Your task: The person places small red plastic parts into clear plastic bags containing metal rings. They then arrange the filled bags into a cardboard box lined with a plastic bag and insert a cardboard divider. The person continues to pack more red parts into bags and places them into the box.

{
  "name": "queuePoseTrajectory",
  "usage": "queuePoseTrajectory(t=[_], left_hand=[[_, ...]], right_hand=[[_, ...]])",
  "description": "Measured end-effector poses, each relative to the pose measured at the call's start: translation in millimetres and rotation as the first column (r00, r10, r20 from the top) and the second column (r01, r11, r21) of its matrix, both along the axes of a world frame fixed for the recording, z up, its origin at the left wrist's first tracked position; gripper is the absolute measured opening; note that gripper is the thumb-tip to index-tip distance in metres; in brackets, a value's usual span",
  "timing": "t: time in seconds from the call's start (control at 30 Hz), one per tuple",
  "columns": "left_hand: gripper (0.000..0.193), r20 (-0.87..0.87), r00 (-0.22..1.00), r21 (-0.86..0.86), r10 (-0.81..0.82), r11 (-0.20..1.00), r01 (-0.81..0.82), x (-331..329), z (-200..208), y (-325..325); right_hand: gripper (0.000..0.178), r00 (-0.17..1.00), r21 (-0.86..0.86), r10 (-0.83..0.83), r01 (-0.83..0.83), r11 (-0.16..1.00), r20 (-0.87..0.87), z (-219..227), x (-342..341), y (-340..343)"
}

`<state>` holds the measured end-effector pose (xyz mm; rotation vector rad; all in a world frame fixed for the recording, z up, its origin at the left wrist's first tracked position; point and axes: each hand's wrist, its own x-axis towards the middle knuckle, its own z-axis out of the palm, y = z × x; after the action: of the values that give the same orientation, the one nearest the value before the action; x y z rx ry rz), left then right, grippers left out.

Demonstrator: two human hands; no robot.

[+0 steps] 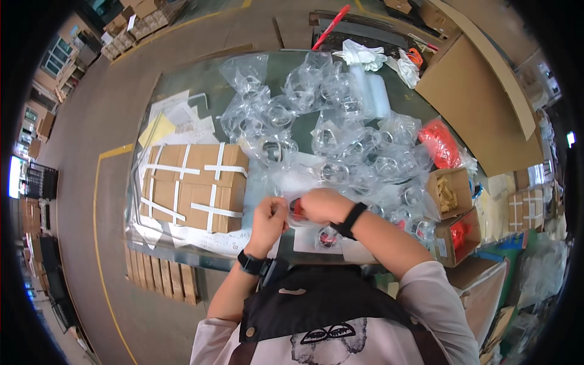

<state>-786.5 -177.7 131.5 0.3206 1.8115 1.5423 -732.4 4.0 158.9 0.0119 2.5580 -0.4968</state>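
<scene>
At the near edge of the table, my left hand (272,218) is closed, its thumb and fingers pinched together beside a clear plastic bag (299,223). My right hand (322,205) is curled over the same bag from the other side. Something small and red (296,208) shows at the right fingertips; its kind is not clear. Just below lies another bagged ring-shaped part (326,236) with red on it. Beyond my hands spread many clear bags with round metal-and-clear parts, among them a bagged ring part (334,173) and a dark-rimmed one (274,151).
A cardboard box with white straps (193,188) lies left on papers. To the right stand an open box of tan pieces (447,193), a box with red pieces (460,235), a red bag (440,144) and a large carton (480,103). A wooden pallet (161,277) sits below the table.
</scene>
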Motion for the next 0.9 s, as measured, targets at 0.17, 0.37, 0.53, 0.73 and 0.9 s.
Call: queuePoseTrajectory(t=[0.17,0.37,0.53,0.73,0.9], left_hand=[[0.025,0.064,0.995,-0.131,-0.081,0.987,0.089,31,31,-32],[0.02,-0.052,0.999,-0.168,-0.015,0.986,0.006,36,28,-26],[0.024,-0.062,0.998,-0.094,0.008,0.995,-0.014,40,21,-42],[0.044,0.075,0.996,0.081,-0.043,0.996,0.037,38,22,-48],[0.084,-0.104,0.951,-0.184,-0.292,0.945,0.27,28,31,-59]], right_hand=[[0.016,0.979,0.03,-0.037,0.044,0.999,-0.203,52,44,18],[0.012,0.938,0.054,0.106,-0.094,0.994,-0.329,26,13,-43],[0.014,0.985,0.094,0.046,-0.03,0.995,-0.164,-10,15,-48],[0.012,0.974,0.174,0.14,-0.109,0.979,-0.176,-6,14,-52],[0.011,0.983,0.239,0.076,-0.034,0.97,-0.17,-11,16,-46]])
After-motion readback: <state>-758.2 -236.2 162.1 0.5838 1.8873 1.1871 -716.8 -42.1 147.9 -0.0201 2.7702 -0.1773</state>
